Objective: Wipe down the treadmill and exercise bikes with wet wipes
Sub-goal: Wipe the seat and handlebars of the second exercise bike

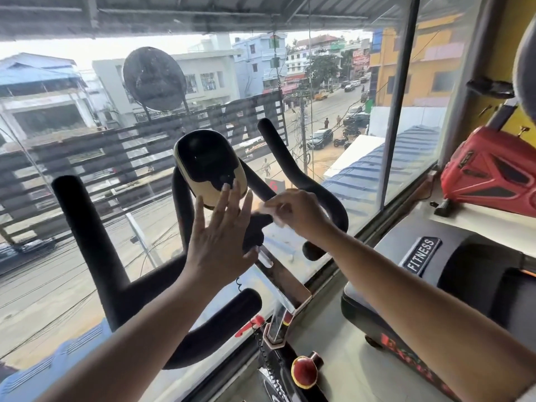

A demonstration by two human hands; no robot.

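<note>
White wipe [266, 207] pinched in the right hand [301, 214], left hand [220, 233] open-fingered at the console [207, 166] (contact unclear); a hard push could tilt its mount.

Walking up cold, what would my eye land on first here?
Two hands meet in the middle: the left hand is spread open at the lower edge of the bike's black-and-cream console, and the right hand pinches a white wet wipe beside it. Black handlebars curl around them, and a busy street lies below the window.
</note>
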